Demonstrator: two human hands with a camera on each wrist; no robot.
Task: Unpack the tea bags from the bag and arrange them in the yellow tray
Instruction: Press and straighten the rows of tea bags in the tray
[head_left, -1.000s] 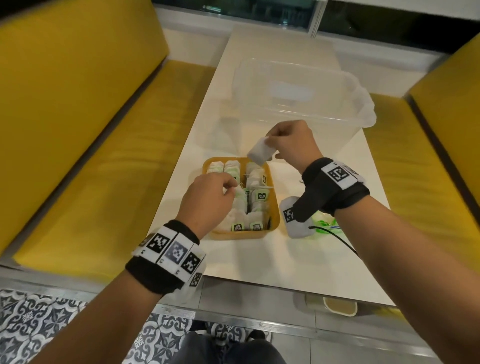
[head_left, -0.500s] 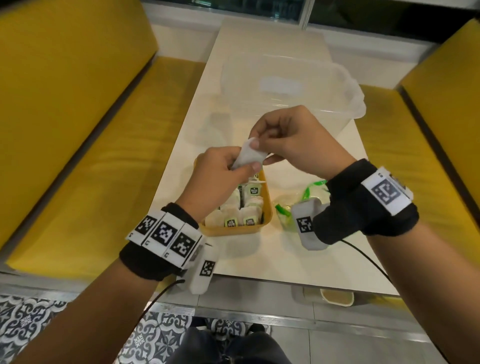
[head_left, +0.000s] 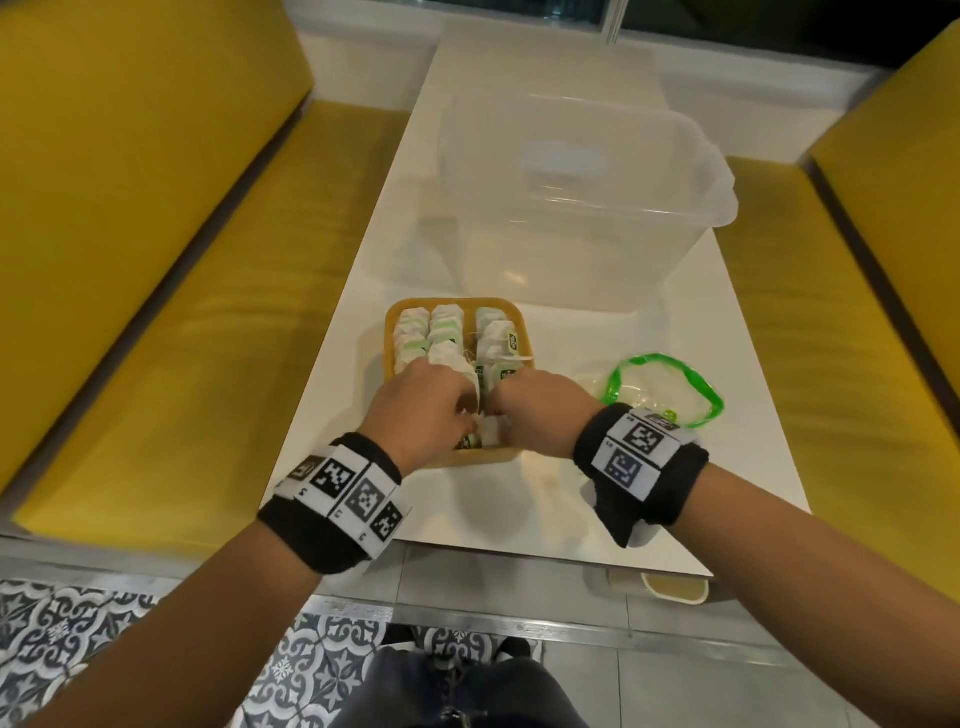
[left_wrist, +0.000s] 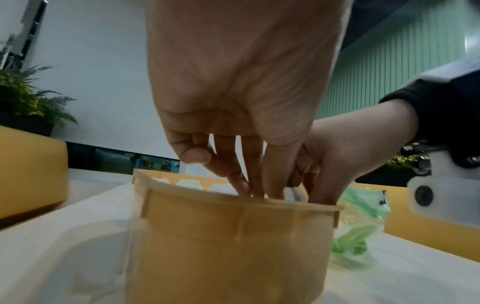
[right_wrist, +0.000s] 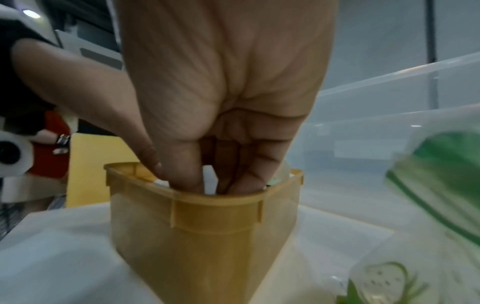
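The yellow tray (head_left: 452, 302) sits on the white table, packed with rows of white tea bags (head_left: 445, 328) with green tags. Both hands reach down into its near end. My right hand (head_left: 501, 415) pinches a white tea bag (right_wrist: 209, 179) between thumb and fingers, low inside the tray (right_wrist: 215, 201). My left hand (head_left: 457, 415) has straight fingers (left_wrist: 244, 181) pushed down among the bags beside it, their tips hidden behind the rim (left_wrist: 233, 205). The clear bag with a green rim (head_left: 660, 358) lies to the right of the tray.
A large clear plastic bin (head_left: 571, 218) stands just behind the tray. Yellow benches (head_left: 182, 312) flank the table on both sides. The table's near edge (head_left: 519, 545) is close under my wrists.
Both hands held a tea bag in the air above the tray. They have dropped into the tray's near end with it, and the view has tilted down.
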